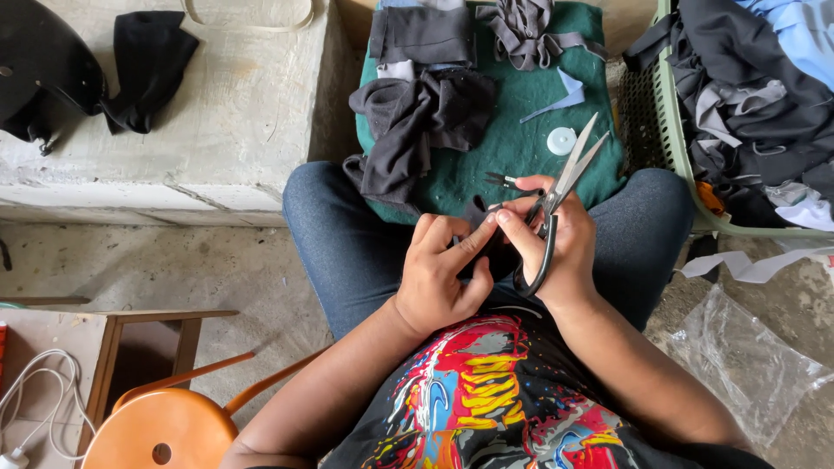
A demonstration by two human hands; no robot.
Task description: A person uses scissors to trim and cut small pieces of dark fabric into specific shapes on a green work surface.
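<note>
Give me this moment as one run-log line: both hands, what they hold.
left hand: pinching dark cloth | right hand: holding scissors, blades open, plus cloth | place: over lap, near green mat

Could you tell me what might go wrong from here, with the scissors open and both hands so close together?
The scissors stand open in the right hand, right beside the left hand pinching a small dark fabric piece; fingertips could get nicked. The white round disc and dark scraps lie loose on the green cloth and might slide off.
</note>
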